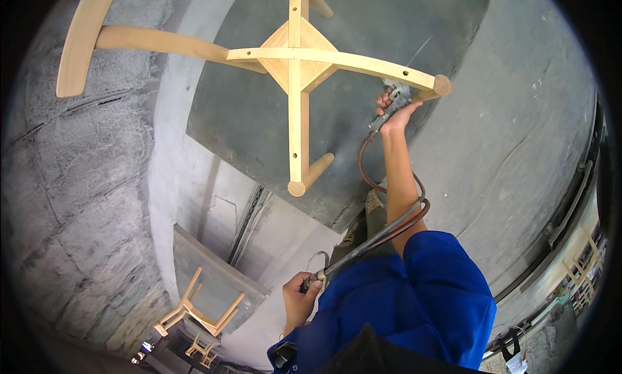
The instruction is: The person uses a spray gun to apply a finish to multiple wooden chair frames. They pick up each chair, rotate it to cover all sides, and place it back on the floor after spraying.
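A pale wooden chair frame point(298, 115) is upside down in front of me, with crossed rails over a diamond-shaped block. My right hand point(396, 115) is closed around a grey metal spray gun point(400, 92) beside the chair's right leg, below the rail end. The fingers are partly hidden behind the gun. From its lower end a brown hose point(361, 160) loops down past my forearm. Nearer my body at lower left, my left hand point(302, 299) grips a metal hose fitting point(315, 278). A grey tube point(369, 243) runs from that fitting up to the right.
The chair frame stands over a dark grey panel point(259, 128). A rough grey wall point(97, 160) rises at left. More wooden chair frames point(204, 309) are at lower left and at the far right edge. Grey concrete floor point(518, 128) extends to the right.
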The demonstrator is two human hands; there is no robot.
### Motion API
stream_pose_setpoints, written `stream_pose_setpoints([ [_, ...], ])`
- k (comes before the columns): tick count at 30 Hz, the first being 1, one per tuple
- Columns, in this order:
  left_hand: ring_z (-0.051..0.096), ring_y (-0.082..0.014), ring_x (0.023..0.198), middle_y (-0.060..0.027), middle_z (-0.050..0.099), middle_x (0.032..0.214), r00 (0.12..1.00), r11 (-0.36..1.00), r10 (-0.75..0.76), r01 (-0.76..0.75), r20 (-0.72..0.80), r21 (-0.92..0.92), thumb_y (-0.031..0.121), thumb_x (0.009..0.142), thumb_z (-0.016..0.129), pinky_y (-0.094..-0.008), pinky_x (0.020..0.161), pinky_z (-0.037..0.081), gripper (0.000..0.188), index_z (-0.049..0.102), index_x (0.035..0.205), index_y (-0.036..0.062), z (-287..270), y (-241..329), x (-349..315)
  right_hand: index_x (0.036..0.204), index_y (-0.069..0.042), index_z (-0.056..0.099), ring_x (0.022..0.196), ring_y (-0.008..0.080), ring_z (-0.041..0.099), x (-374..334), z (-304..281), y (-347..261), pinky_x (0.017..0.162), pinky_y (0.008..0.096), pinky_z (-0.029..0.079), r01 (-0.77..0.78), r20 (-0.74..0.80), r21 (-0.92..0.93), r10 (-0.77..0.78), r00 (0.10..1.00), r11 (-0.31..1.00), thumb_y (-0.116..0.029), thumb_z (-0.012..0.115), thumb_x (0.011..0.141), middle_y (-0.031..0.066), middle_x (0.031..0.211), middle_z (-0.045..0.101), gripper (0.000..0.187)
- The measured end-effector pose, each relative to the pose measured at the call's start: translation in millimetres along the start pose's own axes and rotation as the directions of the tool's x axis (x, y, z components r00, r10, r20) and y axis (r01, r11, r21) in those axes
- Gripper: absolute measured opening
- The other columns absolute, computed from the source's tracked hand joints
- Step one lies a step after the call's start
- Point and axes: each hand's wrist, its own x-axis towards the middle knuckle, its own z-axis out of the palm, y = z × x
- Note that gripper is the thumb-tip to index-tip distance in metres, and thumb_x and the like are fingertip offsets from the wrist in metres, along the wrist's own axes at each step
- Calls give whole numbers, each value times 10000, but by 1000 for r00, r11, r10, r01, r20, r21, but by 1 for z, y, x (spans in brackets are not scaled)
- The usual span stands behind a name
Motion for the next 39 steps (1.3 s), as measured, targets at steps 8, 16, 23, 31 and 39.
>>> stream_pose_setpoints([
  [8,436,-46,608,55,528,642,988,981,150,-153,-30,-120,268,905,755,-246,553,367,301,663,852,-15,-15,-2,-19,955,-90,566,651,199,619,-108,-16,-37,473,280,360,-79,-204,-351,6,979,933,-775,353,959,48,722,577,717],
  [16,498,-72,686,17,594,702,934,919,342,-310,101,-243,255,908,718,-263,632,400,271,682,828,-1,-27,7,-57,1087,-86,589,610,174,629,-237,94,-128,444,258,353,216,125,-489,-177,976,845,-452,575,1012,46,740,599,374],
  [23,502,-65,641,20,600,670,863,799,502,-489,-59,-351,261,901,750,-256,579,407,286,703,887,-21,-38,2,-76,1061,-61,588,740,156,596,-258,183,-161,442,225,380,360,458,-145,-260,850,922,-527,477,1042,31,787,572,480],
  [31,501,-60,660,27,596,682,860,736,496,-490,-120,-467,267,919,750,-249,595,411,298,698,865,-22,-53,-21,-84,1035,-50,555,604,193,615,-286,187,-131,426,267,377,392,307,-371,-287,908,842,-469,571,1019,61,712,593,420],
  [39,520,-65,692,30,619,718,904,790,425,-392,-39,-471,287,911,764,-255,635,422,310,688,852,-8,-81,-45,-95,1064,-71,601,696,150,579,-299,215,-68,433,222,366,287,620,-282,-55,782,915,-549,509,1024,24,789,582,488],
])
